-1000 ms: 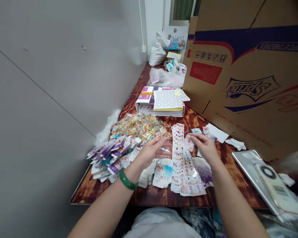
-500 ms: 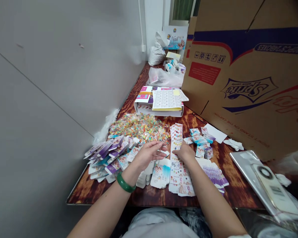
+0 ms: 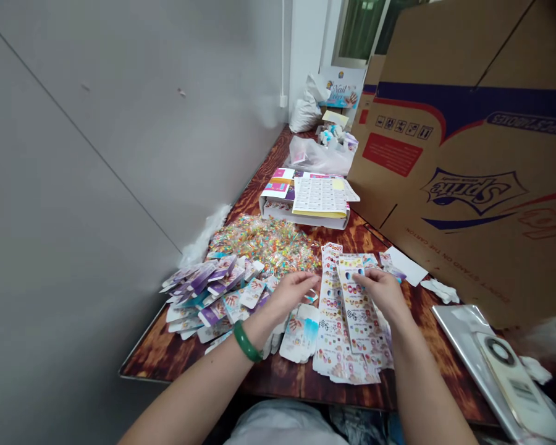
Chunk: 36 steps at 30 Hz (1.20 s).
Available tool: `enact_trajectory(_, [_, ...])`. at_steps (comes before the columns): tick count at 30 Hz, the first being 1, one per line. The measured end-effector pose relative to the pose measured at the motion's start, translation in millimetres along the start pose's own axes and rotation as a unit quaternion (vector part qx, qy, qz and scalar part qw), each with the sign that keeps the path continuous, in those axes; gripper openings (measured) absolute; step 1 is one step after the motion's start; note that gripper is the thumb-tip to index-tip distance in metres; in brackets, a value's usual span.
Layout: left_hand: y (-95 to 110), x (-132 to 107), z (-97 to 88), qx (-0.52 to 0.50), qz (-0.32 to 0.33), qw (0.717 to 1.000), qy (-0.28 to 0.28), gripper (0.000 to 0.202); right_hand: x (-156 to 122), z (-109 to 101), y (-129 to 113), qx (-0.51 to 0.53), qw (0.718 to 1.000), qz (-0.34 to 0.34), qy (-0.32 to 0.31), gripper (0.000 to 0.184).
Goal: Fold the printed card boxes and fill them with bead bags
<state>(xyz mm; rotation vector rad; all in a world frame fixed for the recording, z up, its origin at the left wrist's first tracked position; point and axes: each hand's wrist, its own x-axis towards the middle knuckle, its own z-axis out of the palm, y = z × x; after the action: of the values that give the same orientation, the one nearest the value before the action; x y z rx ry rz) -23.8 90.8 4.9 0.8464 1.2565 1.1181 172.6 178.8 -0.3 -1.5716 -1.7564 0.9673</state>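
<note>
My right hand [image 3: 383,290] pinches the top of a long nail-sticker sheet [image 3: 360,309] and lifts it off the stack of sticker sheets [image 3: 338,346] on the wooden table [image 3: 278,377]. My left hand [image 3: 293,292], a green bangle on its wrist, hovers just left of the stack with fingers curled over flat white box blanks [image 3: 300,326]; what it holds, if anything, is hidden. A pile of folded purple and teal cartons [image 3: 213,287] lies to the left.
A heap of small colourful packets [image 3: 264,241] lies behind the hands. A white box with printed sheets [image 3: 312,201] sits further back. A large Sprite cardboard carton [image 3: 472,167] leans on the right. A phone in a plastic bag [image 3: 505,364] rests at the right edge. A grey wall borders the left.
My right hand reached to the sticker stack, then lifted one sheet up and to the right. The small boxes at the right are now covered by the sheet. My head tilted slightly.
</note>
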Motion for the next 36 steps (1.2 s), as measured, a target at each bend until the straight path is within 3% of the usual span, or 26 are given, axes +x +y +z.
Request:
enact_trajectory(3, [-5,10,17.2,0.065,0.023,0.998,0.008,0.03,-6,-4,-11,0.066,0.997,0.002,-0.034,0.033])
enact_trajectory(6, [-17,17,26.4,0.127,0.057,0.99,0.033,0.033,-4,3,-1,0.046,0.997,0.008,-0.063,0.027])
enact_trajectory(11, [-35,21,21.0,0.195,0.069,0.976,0.074,0.036,4,11,27,-0.018,1.0,-0.009,0.01,0.016])
enact_trajectory(15, [-36,22,20.8,0.151,0.074,0.983,0.079,0.036,0,5,19,-0.002,0.998,-0.041,0.041,0.02])
enact_trajectory(20, [-17,17,32.9,-0.019,0.063,0.998,0.019,0.032,-24,-6,-23,0.128,0.986,-0.089,-0.052,0.027])
enact_trajectory(22, [-5,10,35.4,-0.032,0.086,0.996,-0.011,0.03,-34,-12,-36,0.092,0.984,-0.145,-0.055,0.038])
enact_trajectory(24, [8,1,35.4,0.013,0.122,0.992,-0.023,0.028,-42,-18,-44,0.003,0.977,-0.209,-0.049,0.038])
enact_trajectory(26, [21,-10,33.1,0.097,0.177,0.979,-0.023,0.025,-46,-24,-50,-0.062,0.964,-0.254,-0.054,0.023])
enact_trajectory(31, [48,-30,17.9,0.23,0.298,0.925,0.046,0.02,-50,-34,-65,0.012,0.961,-0.27,-0.064,0.021])
enact_trajectory(33, [52,-31,8.2,0.22,0.271,0.937,0.006,0.026,-47,-37,-69,0.068,0.964,-0.247,-0.076,0.023])
enact_trajectory(36, [46,-27,-5.7,0.181,0.15,0.961,-0.145,0.025,-38,-37,-69,0.122,0.973,-0.175,-0.089,0.024])
